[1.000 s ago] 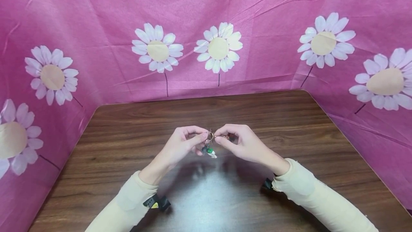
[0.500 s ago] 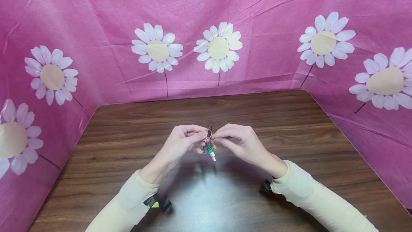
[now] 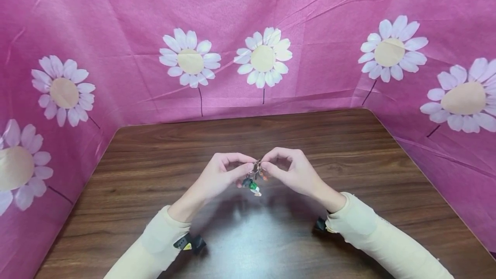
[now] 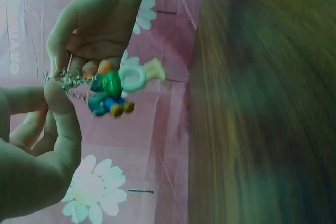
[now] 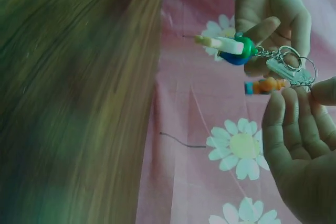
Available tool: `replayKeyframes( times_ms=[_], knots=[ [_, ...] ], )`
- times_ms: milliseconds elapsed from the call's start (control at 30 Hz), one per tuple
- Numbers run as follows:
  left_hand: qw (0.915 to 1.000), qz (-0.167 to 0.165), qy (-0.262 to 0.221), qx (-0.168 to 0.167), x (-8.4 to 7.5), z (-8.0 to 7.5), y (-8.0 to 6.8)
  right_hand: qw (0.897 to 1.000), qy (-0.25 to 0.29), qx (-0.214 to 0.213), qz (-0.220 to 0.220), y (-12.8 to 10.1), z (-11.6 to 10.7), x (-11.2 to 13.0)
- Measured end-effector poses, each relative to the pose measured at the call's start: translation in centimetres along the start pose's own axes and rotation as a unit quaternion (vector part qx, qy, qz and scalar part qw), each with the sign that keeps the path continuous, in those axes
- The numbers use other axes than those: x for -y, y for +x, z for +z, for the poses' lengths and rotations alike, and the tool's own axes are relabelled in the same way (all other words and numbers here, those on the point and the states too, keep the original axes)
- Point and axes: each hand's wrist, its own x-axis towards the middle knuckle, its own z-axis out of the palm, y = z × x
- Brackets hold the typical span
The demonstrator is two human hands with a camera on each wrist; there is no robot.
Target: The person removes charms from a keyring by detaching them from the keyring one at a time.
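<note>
In the head view my left hand [image 3: 217, 178] and right hand [image 3: 297, 173] meet above the table, thumbs and forefingers pinching metal key rings [image 5: 290, 59] from either side. A keychain figure [image 3: 253, 185] in green and white dangles on a chain below them, with dark and blue parts beside it. The right wrist view has a smaller orange and blue keychain figure [image 5: 266, 86] hanging next to my right fingers. A flat metallic tag [image 5: 282, 70] lies among the rings. How the rings link is partly hidden by the fingertips.
Beneath the hands is a dark wood-grain table [image 3: 162, 141]. A pink cloth [image 3: 232, 3] printed with white daisies hangs round its back and sides. Black wrist straps [image 3: 190, 243] sit on the sleeves.
Both hands stay close together. The right fingertips drew in to the rings, and the left fingertips shifted slightly right. The orange figure came out from behind the right fingers and now hangs near the green one.
</note>
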Motion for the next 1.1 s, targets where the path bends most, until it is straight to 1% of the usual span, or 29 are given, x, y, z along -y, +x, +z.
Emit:
replayKeyframes(
  times_ms=[67,167,267,367,467,567,700,800,900,1000,1100],
  knots=[
    [0.9996,0.012,0.024,0.007,0.02,0.00,0.03,0.999,0.031,0.016,0.026,0.03,0.02,0.15],
    [0.9988,0.013,0.048,0.004,0.07,0.03,0.06,0.996,0.060,0.034,0.051,0.08,0.03,0.40],
    [0.9979,0.004,0.063,-0.017,0.09,0.12,0.10,0.995,0.066,0.041,0.065,0.13,-0.01,0.62],
    [0.9969,-0.005,0.066,-0.042,-0.07,0.26,0.13,0.994,0.070,0.046,0.070,0.17,-0.02,0.76],
    [0.9964,-0.011,0.063,-0.055,-0.21,0.39,0.15,0.993,0.078,0.047,0.074,0.15,0.00,0.90],
    [0.9969,-0.016,0.051,-0.057,-0.22,0.49,0.13,0.993,0.086,0.036,0.077,0.15,0.04,0.95],
    [0.9983,-0.016,0.026,-0.050,-0.16,0.59,0.06,0.994,0.083,0.004,0.075,0.18,0.09,0.83],
    [0.9991,-0.019,0.002,-0.038,-0.12,0.63,0.02,0.994,0.082,-0.021,0.074,0.20,0.13,0.68],
    [0.9995,-0.023,-0.007,-0.019,0.03,0.66,-0.07,0.992,0.094,-0.035,0.073,0.24,0.20,0.57],
    [0.9998,-0.012,0.011,-0.010,0.38,0.77,-0.12,0.991,0.102,-0.042,0.072,0.21,0.28,0.49],
    [0.9989,0.007,0.042,-0.019,0.73,0.94,-0.14,0.991,0.097,-0.046,0.075,0.14,0.39,0.51]
  ],
)
